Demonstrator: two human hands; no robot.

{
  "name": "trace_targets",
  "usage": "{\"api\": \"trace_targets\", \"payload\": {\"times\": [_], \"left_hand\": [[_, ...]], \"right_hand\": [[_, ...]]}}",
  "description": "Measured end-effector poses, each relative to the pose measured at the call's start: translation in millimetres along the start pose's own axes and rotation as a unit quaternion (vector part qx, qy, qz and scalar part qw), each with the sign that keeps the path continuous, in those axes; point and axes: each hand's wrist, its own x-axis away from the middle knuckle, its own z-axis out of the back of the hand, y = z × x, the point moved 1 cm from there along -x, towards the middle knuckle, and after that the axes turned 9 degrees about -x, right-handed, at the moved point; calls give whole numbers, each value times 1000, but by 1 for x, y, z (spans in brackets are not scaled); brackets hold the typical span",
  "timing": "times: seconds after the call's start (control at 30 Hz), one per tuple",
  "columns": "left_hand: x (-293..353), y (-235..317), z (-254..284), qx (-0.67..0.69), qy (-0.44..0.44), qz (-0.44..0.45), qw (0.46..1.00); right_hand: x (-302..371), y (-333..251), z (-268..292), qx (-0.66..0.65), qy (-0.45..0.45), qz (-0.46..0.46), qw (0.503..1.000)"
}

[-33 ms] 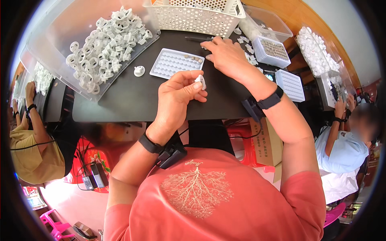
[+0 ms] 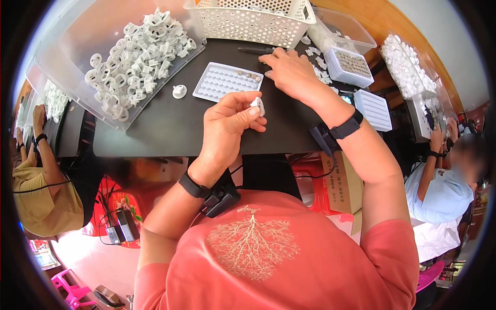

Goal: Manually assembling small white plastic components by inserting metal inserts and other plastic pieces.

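My left hand (image 2: 231,116), raised over the near part of the dark table (image 2: 155,137), is closed with a small white round plastic part (image 2: 258,106) between thumb and fingers. Farther off and to the right, my right hand (image 2: 292,72) is low over the table, thumb and forefinger apart. Its far fingers are beside a dark pen-like tool (image 2: 253,50); whether they touch it is hidden. Between the hands and the clear bin lies a white pocketed tray (image 2: 212,82), with a few button cells (image 2: 250,75) in one corner. A single white plastic part (image 2: 179,91) stands left of it.
A clear bin (image 2: 126,116) heaped with white parts fills the left. A white perforated basket (image 2: 248,26) stands at the back. Stacked trays of cells (image 2: 351,67) and another white tray (image 2: 373,110) are on the right. Other people sit on both sides.
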Motion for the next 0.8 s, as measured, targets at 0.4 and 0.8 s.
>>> {"api": "trace_targets", "payload": {"times": [0.4, 0.8], "left_hand": [[2, -2, 6, 37, 7, -18, 999], [2, -4, 5, 25, 5, -27, 999]], "right_hand": [[9, 5, 25, -12, -8, 76, 997], [-42, 27, 5, 92, 18, 45, 995]]}}
